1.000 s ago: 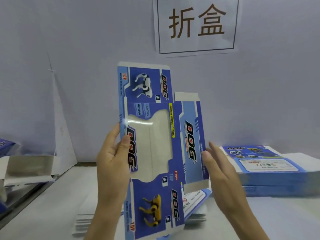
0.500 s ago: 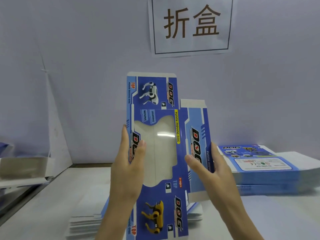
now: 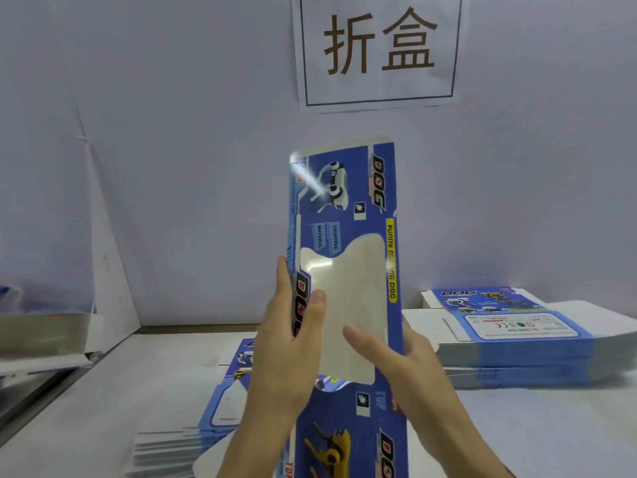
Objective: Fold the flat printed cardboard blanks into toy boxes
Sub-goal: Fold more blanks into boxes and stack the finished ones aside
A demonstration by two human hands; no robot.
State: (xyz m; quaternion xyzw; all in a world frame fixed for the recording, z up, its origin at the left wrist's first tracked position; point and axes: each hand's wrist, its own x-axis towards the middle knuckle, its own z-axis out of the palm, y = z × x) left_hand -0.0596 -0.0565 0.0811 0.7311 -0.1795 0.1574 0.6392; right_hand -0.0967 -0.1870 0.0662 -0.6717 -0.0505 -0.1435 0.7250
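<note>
I hold a blue printed "DOG" blank (image 3: 348, 215) upright in front of me; it has a clear window in its middle and toy-dog pictures at top and bottom. My left hand (image 3: 286, 346) grips its left edge, thumb on the front over the window, fingers behind. My right hand (image 3: 389, 353) holds the right edge, thumb across the window front, fingers behind. The right side panel has turned back out of sight. A pile of flat blanks (image 3: 213, 415) lies on the table below my hands.
A taller stack of flat blanks (image 3: 517, 336) sits at the right on the white table (image 3: 551, 436). A paper sign (image 3: 377, 46) hangs on the wall behind. A blurred shelf edge with grey card (image 3: 41, 332) stands at the left.
The right side panel has swung back behind the window face, so the blank looks narrower. My right hand moved left, thumb onto the window. The blank shifted slightly right and down.
</note>
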